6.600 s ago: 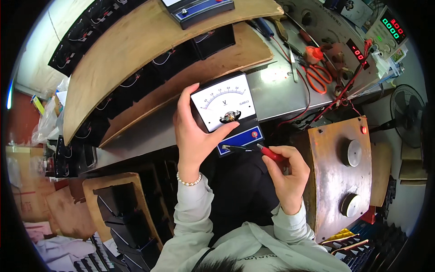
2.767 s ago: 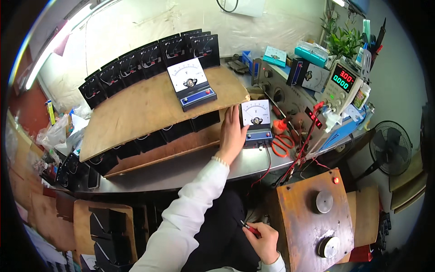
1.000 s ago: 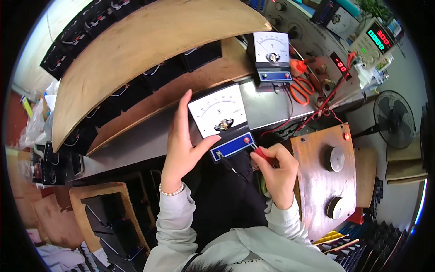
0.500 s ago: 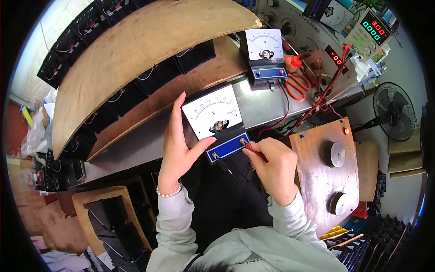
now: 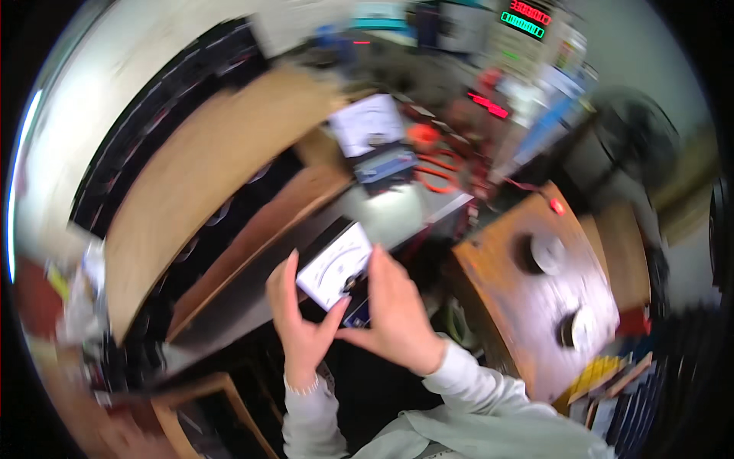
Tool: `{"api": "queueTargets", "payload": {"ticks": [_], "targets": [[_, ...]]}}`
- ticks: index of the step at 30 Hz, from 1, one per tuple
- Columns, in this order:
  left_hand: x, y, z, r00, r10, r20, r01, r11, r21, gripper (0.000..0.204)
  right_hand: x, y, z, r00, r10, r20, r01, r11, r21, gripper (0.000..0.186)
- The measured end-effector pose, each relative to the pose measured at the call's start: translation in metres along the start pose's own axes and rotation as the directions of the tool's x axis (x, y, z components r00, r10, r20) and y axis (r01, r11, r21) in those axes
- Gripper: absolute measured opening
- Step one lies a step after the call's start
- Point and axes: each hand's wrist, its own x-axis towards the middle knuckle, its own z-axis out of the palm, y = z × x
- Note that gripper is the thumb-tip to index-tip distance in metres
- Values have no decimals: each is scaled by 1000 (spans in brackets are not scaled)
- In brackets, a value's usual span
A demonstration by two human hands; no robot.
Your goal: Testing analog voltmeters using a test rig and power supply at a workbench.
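Observation:
Between my two hands is a panel voltmeter [image 5: 331, 264] with a white dial face and a dark blue base. My left hand [image 5: 304, 329] grips its left side, thumb across the lower front. On the opposite side my right hand [image 5: 401, 317] holds the meter's edge, its thumb near the blue base. Motion blurs the picture, and the base terminals are mostly hidden by my fingers. A second voltmeter [image 5: 367, 126] of the same kind stands on the metal bench beyond, with red leads close to it.
Orange-handled scissors [image 5: 437, 174] lie right of the standing meter. A curved wooden board [image 5: 191, 161] with black meter housings around it fills the left. At right are a metal-topped box [image 5: 520, 298] with two round knobs, a power supply [image 5: 527, 38] and a fan [image 5: 634, 130].
My right hand has let go of the red lead at the terminal and now grips the meter's right side. The meter is lower and more tilted, and the whole view has swung.

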Motion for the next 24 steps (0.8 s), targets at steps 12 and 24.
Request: {"api": "queueTargets", "payload": {"ticks": [12,24], "targets": [[-28,126,42,852,347,392,182,505,-844,37,-190,132,-185,574,396,-717,-811,397,-430,111],[-66,215,109,862,506,-45,399,-728,-557,81,-216,163,-210,316,420,-851,-949,141,-283,112]]}}
